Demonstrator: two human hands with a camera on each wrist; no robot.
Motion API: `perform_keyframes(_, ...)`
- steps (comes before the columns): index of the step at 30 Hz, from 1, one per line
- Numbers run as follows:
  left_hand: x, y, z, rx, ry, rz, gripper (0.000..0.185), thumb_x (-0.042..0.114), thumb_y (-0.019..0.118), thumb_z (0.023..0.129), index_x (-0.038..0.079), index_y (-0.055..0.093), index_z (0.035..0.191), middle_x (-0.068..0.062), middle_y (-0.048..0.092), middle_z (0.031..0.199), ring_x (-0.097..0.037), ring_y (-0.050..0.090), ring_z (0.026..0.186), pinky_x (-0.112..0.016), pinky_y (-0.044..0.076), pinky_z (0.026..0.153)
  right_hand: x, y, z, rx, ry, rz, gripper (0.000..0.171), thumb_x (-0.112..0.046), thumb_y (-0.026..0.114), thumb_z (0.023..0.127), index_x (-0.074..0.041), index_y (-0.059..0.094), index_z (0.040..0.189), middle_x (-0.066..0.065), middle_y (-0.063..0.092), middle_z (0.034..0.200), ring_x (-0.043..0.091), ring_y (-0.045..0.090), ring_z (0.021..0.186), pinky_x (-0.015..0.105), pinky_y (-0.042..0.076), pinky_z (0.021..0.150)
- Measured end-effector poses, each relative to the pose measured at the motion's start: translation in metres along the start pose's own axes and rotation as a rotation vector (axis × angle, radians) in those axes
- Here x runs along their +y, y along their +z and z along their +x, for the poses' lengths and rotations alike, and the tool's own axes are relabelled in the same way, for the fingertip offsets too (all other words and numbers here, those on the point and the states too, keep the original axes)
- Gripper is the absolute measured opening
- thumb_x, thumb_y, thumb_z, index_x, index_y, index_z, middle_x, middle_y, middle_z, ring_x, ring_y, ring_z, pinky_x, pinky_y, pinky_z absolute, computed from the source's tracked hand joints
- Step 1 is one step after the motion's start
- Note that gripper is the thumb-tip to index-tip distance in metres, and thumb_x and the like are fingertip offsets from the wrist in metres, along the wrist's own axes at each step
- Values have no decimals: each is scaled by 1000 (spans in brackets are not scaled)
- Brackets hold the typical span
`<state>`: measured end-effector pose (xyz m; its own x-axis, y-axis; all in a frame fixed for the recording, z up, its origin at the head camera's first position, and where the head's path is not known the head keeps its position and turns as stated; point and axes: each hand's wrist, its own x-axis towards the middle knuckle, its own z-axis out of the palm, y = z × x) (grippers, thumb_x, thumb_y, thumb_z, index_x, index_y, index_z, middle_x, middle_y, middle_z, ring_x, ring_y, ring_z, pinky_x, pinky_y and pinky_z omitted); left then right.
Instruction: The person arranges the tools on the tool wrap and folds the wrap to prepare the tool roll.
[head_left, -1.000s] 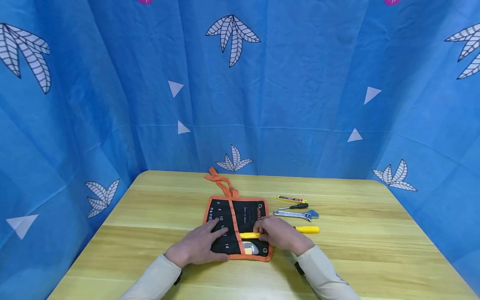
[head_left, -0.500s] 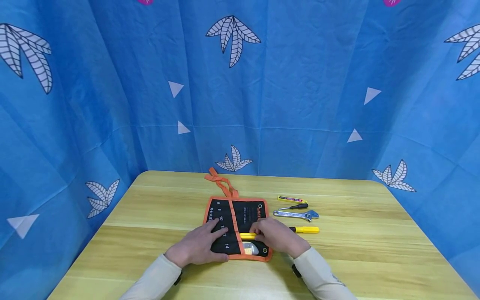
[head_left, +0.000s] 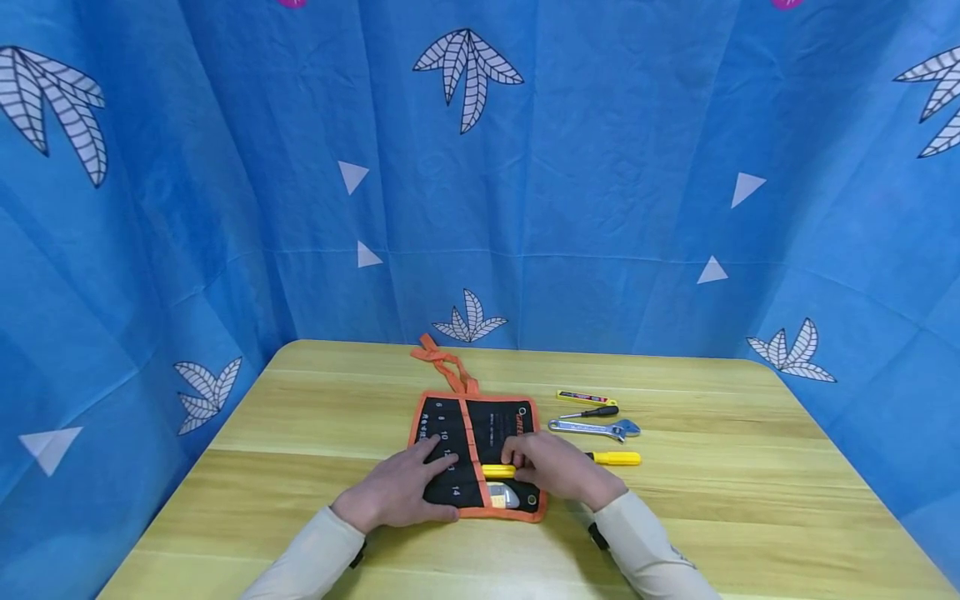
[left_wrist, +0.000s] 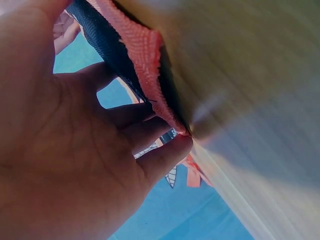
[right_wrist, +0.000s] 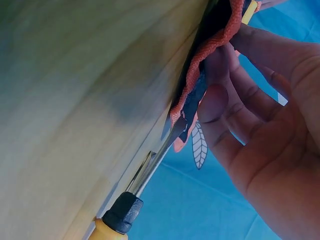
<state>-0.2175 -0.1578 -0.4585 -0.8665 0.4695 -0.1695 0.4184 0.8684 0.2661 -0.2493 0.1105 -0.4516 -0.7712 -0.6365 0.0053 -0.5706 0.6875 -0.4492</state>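
Screwdriver [head_left: 611, 458] with the yellow handle lies across the middle of the head view, its handle sticking out right of my right hand [head_left: 555, 471] and its shaft running under my fingers toward the black tool roll [head_left: 491, 429] with orange trim. A short yellow piece [head_left: 498, 472] shows left of my fingers over the roll's centre band; I cannot tell whether it belongs to the same tool. I judge the step in hand to be sliding this tool into a pocket of the roll. My right fingers are curled on the roll's right edge above the shaft, pinching the fabric. My left hand [head_left: 397, 492] lies flat with straight fingers on the numbered pockets, pressing the roll to the table [head_left: 300, 433]. The next move, I think, calls for a straight push leftward while the left hand keeps the cloth from creeping.

The right wrist view, in its lower left, shows the metal shaft [right_wrist: 155, 162] going in under the orange hem [right_wrist: 210, 60], which the head view hides. The head view alone shows the wrench [head_left: 592, 428], small black screwdriver [head_left: 592, 412] and yellow utility knife [head_left: 585, 397] above.
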Motion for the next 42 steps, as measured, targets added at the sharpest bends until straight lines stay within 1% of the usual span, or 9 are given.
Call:
perform_keyframes(4,0,0,0,-1,1,-6,86,70,69,84,22,50,153,-19,31,165,-41,36,149,-58,37,116,1,1,1,9,-6,-8,15,-5,74,93,-18,71,98,-10,61,80,5,53,72,23,48,66)
perform_keyframes(7,0,-1,-1,-3,-2,-12,86,70,70,84,22,50,153,-19,31,165,-41,35,149,-59,37,116,0,2,1,16,-8,-14,14,-5,74,93,-17,72,97,-9,62,80,5,53,72,23,48,66)
perform_keyframes(22,1,-2,-3,-7,-14,-16,85,69,71,84,22,51,152,-19,32,164,-42,37,147,-59,38,116,-8,2,3,11,2,-22,14,-5,72,95,-14,77,104,-7,68,88,4,54,74,23,50,68)
perform_keyframes(29,2,-3,-3,-6,-9,-13,85,68,71,84,21,51,152,-19,32,164,-42,38,147,-59,38,115,-11,2,3,22,-17,-36,13,-6,72,95,-12,77,105,-5,69,88,4,55,73,23,51,68)
perform_keyframes(38,1,-1,-2,-5,-6,-12,86,69,71,84,21,51,152,-19,32,164,-42,37,147,-60,39,115,-13,4,5,30,-3,-50,12,-9,72,96,-12,79,105,-2,73,94,4,55,74,22,51,69)
perform_keyframes(42,2,-1,-2,-2,-3,-14,85,68,71,84,21,51,152,-19,32,164,-42,37,147,-60,39,114,-15,4,5,32,1,-55,13,-8,72,95,-11,79,105,-2,73,94,4,55,74,23,52,69)
